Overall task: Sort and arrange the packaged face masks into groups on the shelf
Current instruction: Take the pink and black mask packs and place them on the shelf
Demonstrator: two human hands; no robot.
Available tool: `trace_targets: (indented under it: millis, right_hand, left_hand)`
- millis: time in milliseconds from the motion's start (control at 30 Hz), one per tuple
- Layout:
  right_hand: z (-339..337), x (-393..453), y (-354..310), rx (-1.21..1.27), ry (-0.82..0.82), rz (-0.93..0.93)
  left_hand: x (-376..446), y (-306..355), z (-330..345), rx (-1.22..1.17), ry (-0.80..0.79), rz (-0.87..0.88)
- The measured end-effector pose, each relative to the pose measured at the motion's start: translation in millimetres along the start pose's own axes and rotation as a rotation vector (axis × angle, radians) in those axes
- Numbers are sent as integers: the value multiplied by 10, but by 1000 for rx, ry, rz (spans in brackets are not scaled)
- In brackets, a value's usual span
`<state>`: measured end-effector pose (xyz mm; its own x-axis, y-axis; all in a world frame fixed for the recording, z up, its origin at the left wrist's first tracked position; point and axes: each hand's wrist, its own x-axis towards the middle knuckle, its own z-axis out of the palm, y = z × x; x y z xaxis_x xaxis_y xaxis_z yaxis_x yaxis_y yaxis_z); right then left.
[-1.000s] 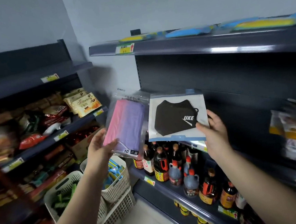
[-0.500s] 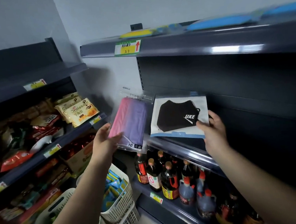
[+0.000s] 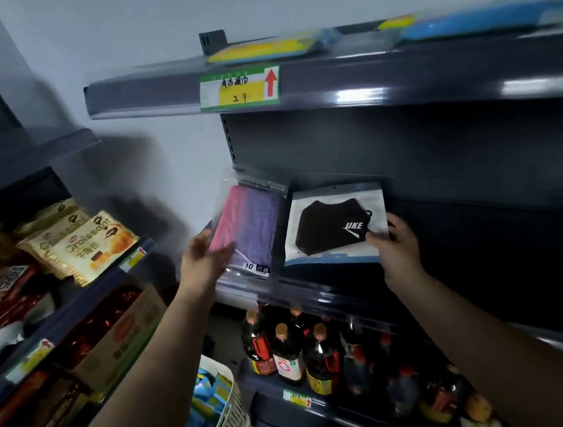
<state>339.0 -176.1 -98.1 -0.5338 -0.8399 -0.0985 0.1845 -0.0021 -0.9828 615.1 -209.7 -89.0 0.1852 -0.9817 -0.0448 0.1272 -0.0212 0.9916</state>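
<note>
Packaged face masks are held up side by side in front of a dark grey store shelf (image 3: 315,294), one pack in each of a person's bare hands. On the left, a clear pack of pink and purple masks (image 3: 249,228) stands upright, its lower edge level with the shelf's front lip; whether it touches the shelf cannot be told. The left hand (image 3: 204,260) holds it at the lower left corner, thumb across the front and the other fingers behind, so their spread is hidden. Just beside it on the right, a white pack showing a black mask (image 3: 334,225) with white lettering tilts slightly above the same shelf. The right hand (image 3: 399,252) pinches its lower right corner, thumb on the front and fingers curled round the back edge. Above them, an upper shelf (image 3: 397,74) carries a green and yellow price tag (image 3: 240,88) with a red arrow, and flat blue and yellow packs (image 3: 274,46) lie on top. Below, dark sauce bottles (image 3: 286,350) stand in rows. Farther left, croissant snack bags (image 3: 84,246) fill another rack, and a white basket (image 3: 231,421) sits near the floor.
</note>
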Motion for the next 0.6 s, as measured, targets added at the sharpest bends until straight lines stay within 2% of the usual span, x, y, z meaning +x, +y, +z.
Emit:
trace_targets:
  millis: [200, 300, 333, 433, 467, 600]
  right_hand:
    - [214, 99, 132, -154, 107, -33]
    - [285, 130, 146, -424, 165, -60]
    - [308, 130, 140, -576, 184, -76]
    - [406, 75, 132, -993, 190, -143]
    - [458, 51, 138, -1076, 154, -188]
    - [722, -6, 241, -1434, -131, -296]
  left_hand:
    - [559, -112, -103, 104, -83, -38]
    - [714, -163, -125, 139, -137, -56]
    - [778, -197, -139, 223, -121, -34]
    - [954, -283, -219, 909, -24, 176]
    - [960, -284, -232, 1029, -39, 265]
    - [922, -300, -144, 1219, -329, 487]
